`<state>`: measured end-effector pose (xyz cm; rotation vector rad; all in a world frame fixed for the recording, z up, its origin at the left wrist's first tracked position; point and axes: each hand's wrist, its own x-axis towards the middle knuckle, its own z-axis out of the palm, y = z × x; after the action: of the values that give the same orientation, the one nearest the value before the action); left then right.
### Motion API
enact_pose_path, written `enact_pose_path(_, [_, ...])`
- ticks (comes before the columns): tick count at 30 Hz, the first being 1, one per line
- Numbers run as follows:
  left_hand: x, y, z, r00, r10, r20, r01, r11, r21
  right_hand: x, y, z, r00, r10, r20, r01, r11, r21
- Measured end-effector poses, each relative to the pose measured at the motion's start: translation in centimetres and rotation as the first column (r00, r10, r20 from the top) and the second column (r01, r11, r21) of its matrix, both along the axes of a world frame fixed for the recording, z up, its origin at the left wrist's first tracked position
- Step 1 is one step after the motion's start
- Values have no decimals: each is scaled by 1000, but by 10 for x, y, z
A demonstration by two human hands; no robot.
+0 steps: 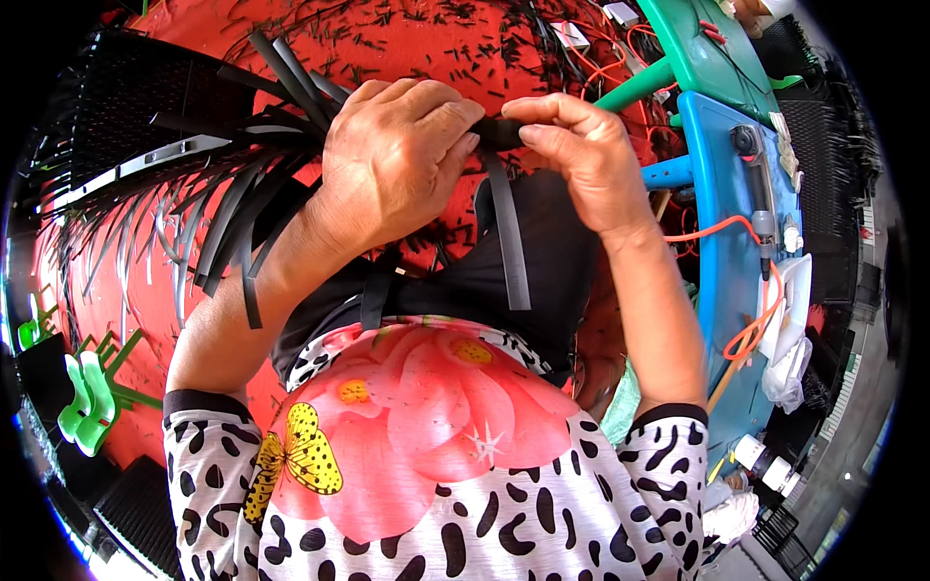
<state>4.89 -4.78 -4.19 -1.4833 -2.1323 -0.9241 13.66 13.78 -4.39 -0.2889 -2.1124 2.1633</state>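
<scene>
Both my hands are raised over my lap and close together, working on black flat plastic strips (pixel 232 218). My left hand (pixel 397 155) is closed with its back up. The strips fan out from under it to the left, some curling down past my forearm. Just to its right, my right hand (pixel 586 160) pinches a dark band (pixel 500 133) of the same material between thumb and fingers. One loose strip (pixel 510 237) hangs from between the hands toward my waist. My left palm and the middle of the bundle are hidden.
Black scraps litter the red floor (pixel 426 39). At the upper left lie a black woven panel (pixel 145 92) and a silver metal bar (pixel 155 167). On the right stand a blue table (pixel 717 194) with a corded tool (pixel 760 194) and a green table (pixel 702 53). Green chair parts (pixel 89 402) sit left.
</scene>
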Motion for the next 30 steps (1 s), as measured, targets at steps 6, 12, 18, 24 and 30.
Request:
enact_pose_path(6, [0,-1,-2,1000,-25,5,25,1000,11,-26,29,29,918,335,213,-377,903,205])
enact_pose_path(12, [-4,0,-3,998,-61,-2,62,998,14,-45,31,45,827,431,361,-534,802,265])
enact_pose_path(18, [-4,1,-3,996,-90,10,90,996,8,-51,25,54,784,449,428,-591,751,295])
enact_pose_path(24, [-5,3,1,989,-76,127,87,993,-80,-52,23,54,787,463,407,-603,716,352])
enact_pose_path(30, [-17,21,40,787,75,612,280,841,-463,-41,16,50,807,433,401,-570,750,337])
